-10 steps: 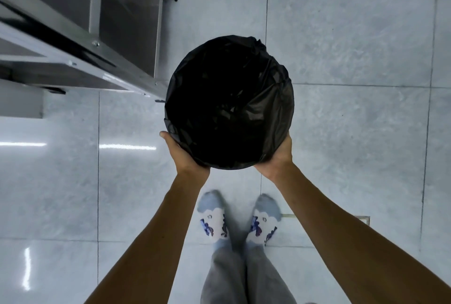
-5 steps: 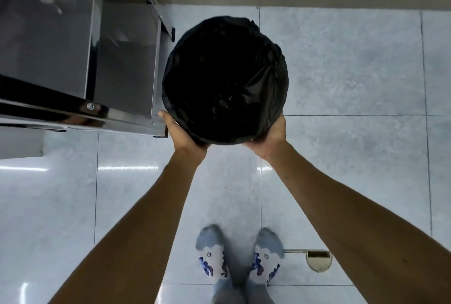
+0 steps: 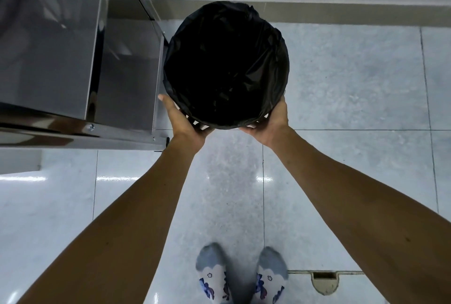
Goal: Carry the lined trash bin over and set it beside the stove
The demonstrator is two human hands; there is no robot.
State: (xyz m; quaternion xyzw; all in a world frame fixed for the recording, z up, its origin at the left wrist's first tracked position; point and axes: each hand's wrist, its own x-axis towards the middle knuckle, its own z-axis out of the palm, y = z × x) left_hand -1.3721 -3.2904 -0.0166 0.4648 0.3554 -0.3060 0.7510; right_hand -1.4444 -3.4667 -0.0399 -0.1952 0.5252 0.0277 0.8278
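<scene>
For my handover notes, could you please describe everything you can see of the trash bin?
The trash bin is round, open-topped and lined with a glossy, crinkled black bag folded over its rim; a slotted wall shows below the bag. It looks empty, though the inside is dark. The left hand and right hand grip its near side, close beside the stainless stove cabinet.

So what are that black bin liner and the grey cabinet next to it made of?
The crinkled black bin liner looks like thin glossy plastic film, with creases and sheen. The grey cabinet seems brushed stainless steel: mirror-like reflections, folded edges, a screw.
</scene>
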